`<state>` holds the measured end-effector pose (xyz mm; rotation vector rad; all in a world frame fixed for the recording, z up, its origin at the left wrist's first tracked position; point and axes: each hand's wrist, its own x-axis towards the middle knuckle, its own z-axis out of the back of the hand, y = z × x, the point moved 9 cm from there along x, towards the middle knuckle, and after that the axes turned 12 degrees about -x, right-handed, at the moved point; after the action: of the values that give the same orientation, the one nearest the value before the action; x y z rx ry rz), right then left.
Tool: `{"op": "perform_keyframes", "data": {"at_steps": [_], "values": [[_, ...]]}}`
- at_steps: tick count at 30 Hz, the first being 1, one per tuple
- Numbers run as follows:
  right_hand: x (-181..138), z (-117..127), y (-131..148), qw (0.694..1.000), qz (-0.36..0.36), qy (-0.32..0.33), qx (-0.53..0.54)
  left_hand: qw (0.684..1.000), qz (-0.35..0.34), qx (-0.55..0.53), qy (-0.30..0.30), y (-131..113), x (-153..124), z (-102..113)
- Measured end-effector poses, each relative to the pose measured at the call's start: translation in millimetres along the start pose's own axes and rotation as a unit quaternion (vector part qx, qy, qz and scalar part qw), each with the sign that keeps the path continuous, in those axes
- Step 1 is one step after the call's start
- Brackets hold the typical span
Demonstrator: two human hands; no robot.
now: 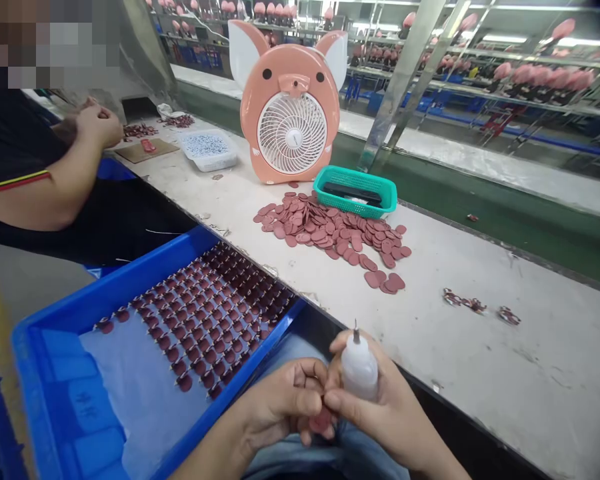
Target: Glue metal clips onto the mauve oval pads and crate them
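Note:
Over my lap, my left hand [293, 403] pinches a small reddish-brown disc [321, 420] between thumb and fingers. My right hand [380, 407] is wrapped round a white squeeze bottle [360, 370] whose thin metal tip points upward. The right thumb meets the left fingertips at the disc's upper edge; whether it touches the disc I cannot tell. Left of my hands, a blue tray [35, 373] holds rows of similar discs with small pieces attached [205, 333], on a pale sheet [150, 400]. A heap of loose oval discs [325, 230] lies on the bench in front of me.
A pink pig-shaped fan [293, 113] stands behind the heap, beside a green basket [393, 200] with dark items. Small ring-like parts [465, 301] lie on the bench [530, 387] at right. A co-worker's arm [75, 173] is at left, near a white tub [207, 163].

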<state>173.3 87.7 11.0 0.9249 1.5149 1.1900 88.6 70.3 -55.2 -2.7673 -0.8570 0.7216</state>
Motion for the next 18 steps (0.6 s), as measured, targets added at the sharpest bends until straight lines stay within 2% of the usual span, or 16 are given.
{"op": "perform_keyframes", "data": {"at_steps": [2,4,7,10,11,13,15,16,18], "values": [[-3.5,23.8,-5.6,0.992,0.015,-0.104,-0.074,0.998,-0.031,-0.048,-0.032,-3.9,-3.6,6.3],[-10.3,46.1,-10.9,0.972,0.014,-0.177,-0.156,0.991,-0.066,-0.094,-0.07,-10.2,-9.1,12.5],[-21.5,68.7,-11.9,0.943,0.009,-0.205,-0.262,0.979,-0.098,-0.144,-0.108,-17.6,-16.3,17.2],[-36.9,79.8,6.5,0.916,0.062,-0.221,-0.328,0.966,-0.126,-0.154,-0.162,-23.7,-22.0,22.7],[-43.9,84.0,13.6,0.907,0.074,-0.245,-0.334,0.963,-0.135,-0.145,-0.183,-25.3,-24.0,24.0],[-61.1,96.0,25.0,0.881,0.079,-0.337,-0.323,0.958,-0.148,-0.122,-0.212,-28.3,-27.5,22.4],[-76.9,103.6,29.3,0.857,0.09,-0.423,-0.281,0.957,-0.164,-0.104,-0.216,-31.6,-30.0,14.6],[-81.2,103.9,28.2,0.853,0.106,-0.444,-0.253,0.956,-0.174,-0.097,-0.216,-33.5,-31.4,9.8],[-81.2,99.1,19.3,0.867,0.145,-0.433,-0.198,0.953,-0.193,-0.087,-0.217,-36.6,-34.4,0.3]]}}
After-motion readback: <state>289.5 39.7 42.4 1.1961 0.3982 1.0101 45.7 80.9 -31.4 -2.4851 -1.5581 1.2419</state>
